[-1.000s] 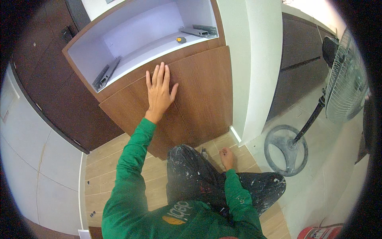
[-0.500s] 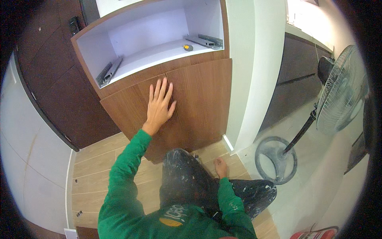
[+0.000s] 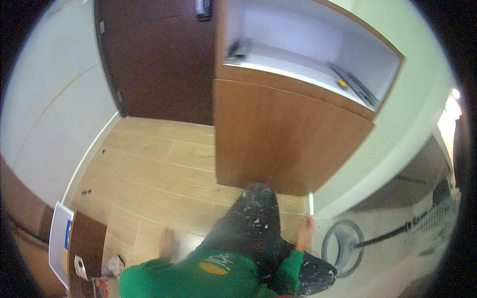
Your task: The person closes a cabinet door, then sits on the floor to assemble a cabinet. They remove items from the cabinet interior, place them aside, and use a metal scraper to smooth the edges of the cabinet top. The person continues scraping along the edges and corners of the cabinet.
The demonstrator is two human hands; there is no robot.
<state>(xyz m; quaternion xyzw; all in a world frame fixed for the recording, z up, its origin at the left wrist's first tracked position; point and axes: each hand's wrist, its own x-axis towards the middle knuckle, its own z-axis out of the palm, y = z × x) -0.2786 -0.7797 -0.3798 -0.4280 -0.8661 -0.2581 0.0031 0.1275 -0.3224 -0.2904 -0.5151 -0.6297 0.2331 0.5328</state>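
I am kneeling on a wood-look floor [image 3: 164, 174] in front of a brown wooden cabinet front [image 3: 283, 139]. My left hand [image 3: 167, 243] is blurred, low over the floor at my left side, away from the cabinet and holding nothing. My right hand [image 3: 304, 232] rests flat on the floor by the cabinet's lower right corner, fingers spread and empty. Above the brown panel is a white open niche [image 3: 298, 44] holding a metal rail [image 3: 238, 49], a small yellow item [image 3: 342, 83] and dark rails [image 3: 362, 92].
A dark brown door [image 3: 159, 59] stands left of the cabinet. A standing fan's round base [image 3: 343, 248] sits at my right. At lower left lie a small brown board [image 3: 87, 243], a white panel [image 3: 59, 238] and a crumpled rag [image 3: 114, 265].
My left hand has come off the brown cabinet front and dropped down to my left side near the floor. My head has turned left, shifting the view.
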